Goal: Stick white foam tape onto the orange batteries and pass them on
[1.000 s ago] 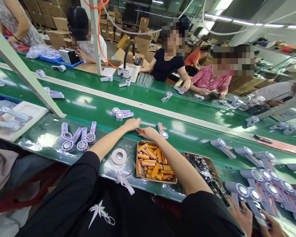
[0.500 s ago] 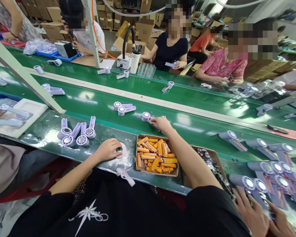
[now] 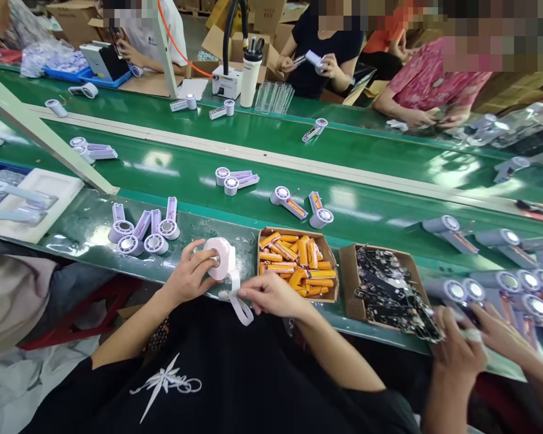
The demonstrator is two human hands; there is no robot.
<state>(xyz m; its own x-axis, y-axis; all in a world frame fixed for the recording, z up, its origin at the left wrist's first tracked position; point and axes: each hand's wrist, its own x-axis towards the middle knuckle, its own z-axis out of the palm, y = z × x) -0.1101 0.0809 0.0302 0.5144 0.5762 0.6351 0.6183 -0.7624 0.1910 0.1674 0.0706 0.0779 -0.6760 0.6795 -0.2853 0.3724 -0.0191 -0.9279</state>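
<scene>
Here's the left hand (image 3: 187,276) gripping the tape roll (image 3: 221,259), fingers in its hole, at the bench's near edge, left of the battery box (image 3: 337,294); its flat face points left and up. The right hand (image 3: 274,294) pinches the loose strip (image 3: 241,308), running lengthwise down toward the black shirt (image 3: 235,374).

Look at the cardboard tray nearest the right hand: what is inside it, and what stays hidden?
Orange cylinders lie heaped in the cardboard tray. Those underneath and most of its floor are covered; the right hand hides its near-left corner.
</scene>
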